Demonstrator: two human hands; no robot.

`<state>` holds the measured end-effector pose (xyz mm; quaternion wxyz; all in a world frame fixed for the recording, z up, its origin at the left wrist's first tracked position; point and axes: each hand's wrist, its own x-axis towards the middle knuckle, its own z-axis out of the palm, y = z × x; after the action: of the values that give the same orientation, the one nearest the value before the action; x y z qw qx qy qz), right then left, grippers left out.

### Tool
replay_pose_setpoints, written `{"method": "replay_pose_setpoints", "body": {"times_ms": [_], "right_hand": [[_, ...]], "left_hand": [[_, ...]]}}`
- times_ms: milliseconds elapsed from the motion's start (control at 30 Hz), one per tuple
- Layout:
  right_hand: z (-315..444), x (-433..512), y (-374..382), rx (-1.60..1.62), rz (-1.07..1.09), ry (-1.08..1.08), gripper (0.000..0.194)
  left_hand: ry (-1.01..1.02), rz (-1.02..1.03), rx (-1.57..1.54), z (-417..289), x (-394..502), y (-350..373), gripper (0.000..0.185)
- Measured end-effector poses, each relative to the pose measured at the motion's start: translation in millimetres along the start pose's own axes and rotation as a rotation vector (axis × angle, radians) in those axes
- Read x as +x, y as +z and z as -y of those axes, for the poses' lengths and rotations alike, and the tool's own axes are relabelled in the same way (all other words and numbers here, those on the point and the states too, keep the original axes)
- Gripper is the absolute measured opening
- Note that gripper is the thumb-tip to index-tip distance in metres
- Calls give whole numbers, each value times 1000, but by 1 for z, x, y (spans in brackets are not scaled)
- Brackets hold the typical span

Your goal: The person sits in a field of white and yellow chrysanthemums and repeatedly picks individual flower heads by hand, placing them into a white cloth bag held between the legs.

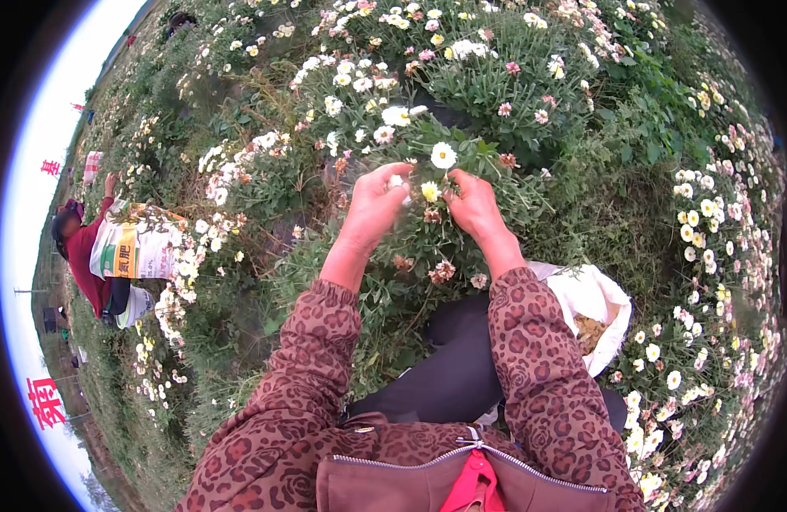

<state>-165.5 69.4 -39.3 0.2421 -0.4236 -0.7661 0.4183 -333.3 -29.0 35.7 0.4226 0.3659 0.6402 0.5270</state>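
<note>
My left hand (375,201) is over the chrysanthemum plants with its fingers curled around a white flower head (396,182). Opposite it, my right hand (473,201) has thumb and forefinger bent close together, just below an open white chrysanthemum (443,155) with a yellow centre. Whether those fingertips pinch its stem cannot be made out. Between the two hands stands a pale yellow bloom (430,191). Brown, withered blooms (442,272) hang lower on the same plant.
Beside my right forearm is an open white sack (601,301) with yellowish-brown contents. My bent leg (441,381) lies among the foliage. At left, another person (89,256) works near a printed white sack (134,246). Dense flowering rows (703,217) run along the right.
</note>
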Motion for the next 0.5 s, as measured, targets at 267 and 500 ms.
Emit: {"method": "replay_pose_setpoints", "body": {"times_ms": [267,500], "right_hand": [[-7,-11,-3,25,-64,24,34],[-13,-21,-7,55,-32,68,32]], "left_hand": [[223,167,577,45,14,45,29],[-49,-167,-200,15,-15,32,9]]}}
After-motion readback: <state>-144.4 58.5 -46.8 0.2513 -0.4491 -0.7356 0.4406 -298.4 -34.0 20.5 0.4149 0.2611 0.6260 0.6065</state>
